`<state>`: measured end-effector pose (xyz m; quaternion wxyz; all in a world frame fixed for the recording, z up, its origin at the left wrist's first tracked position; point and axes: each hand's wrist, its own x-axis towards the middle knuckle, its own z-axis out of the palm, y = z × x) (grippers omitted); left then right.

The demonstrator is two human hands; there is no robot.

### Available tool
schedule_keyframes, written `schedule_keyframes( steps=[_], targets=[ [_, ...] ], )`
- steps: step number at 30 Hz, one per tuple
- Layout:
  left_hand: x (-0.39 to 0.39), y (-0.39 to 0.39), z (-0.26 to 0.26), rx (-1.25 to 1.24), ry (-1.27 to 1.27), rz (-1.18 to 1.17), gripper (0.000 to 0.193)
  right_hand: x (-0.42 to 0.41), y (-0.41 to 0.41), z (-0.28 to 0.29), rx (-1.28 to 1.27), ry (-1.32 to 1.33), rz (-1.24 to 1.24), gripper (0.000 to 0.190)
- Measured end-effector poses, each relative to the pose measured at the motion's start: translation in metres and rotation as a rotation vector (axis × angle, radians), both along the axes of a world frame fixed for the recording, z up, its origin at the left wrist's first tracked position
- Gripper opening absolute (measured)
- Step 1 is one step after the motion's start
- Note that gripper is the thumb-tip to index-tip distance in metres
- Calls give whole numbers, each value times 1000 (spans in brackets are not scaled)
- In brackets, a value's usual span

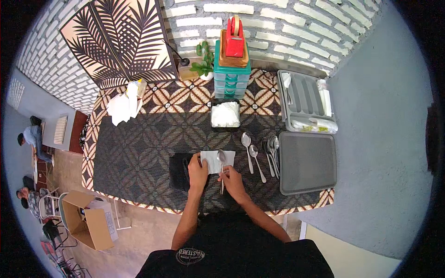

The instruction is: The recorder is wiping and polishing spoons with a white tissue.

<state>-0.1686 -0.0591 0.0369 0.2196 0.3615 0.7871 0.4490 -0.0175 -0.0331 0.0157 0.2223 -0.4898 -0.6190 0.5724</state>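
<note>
My right hand (231, 180) holds a metal spoon (221, 156) by its handle, the bowl lying over a white paper napkin (212, 166). At the napkin's left edge, my left hand (198, 172) grips the paper between thumb and fingers. A folded black cloth (178, 173) lies just left of that hand. To the right are a larger spoon (246, 139), a smaller spoon (258, 163) and a bunch of several spoons (274, 143) beside a grey tray (307, 163). Beyond the napkin stands a black box of folded white napkins (225, 114).
A grey cutlery organizer (307, 93) holds a wrapped spoon and plastic packs at the back right. Green drawers (232, 81) carry a red tape dispenser (235, 40). Crumpled white paper (120, 107) lies back left. A cardboard box (87, 222) stands left; people sit farther off.
</note>
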Motion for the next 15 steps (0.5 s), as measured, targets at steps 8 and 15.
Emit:
schedule_keyframes(
  steps=[8, 15],
  targets=[
    [2, 0, -1, 27, -22, -28, 19, -1, -4, -5, 125, -28, 0, 22],
    [1, 1, -5, 18, -102, -26, 20, -3, 2, 22, 48, -89, 72, 25]
  ],
)
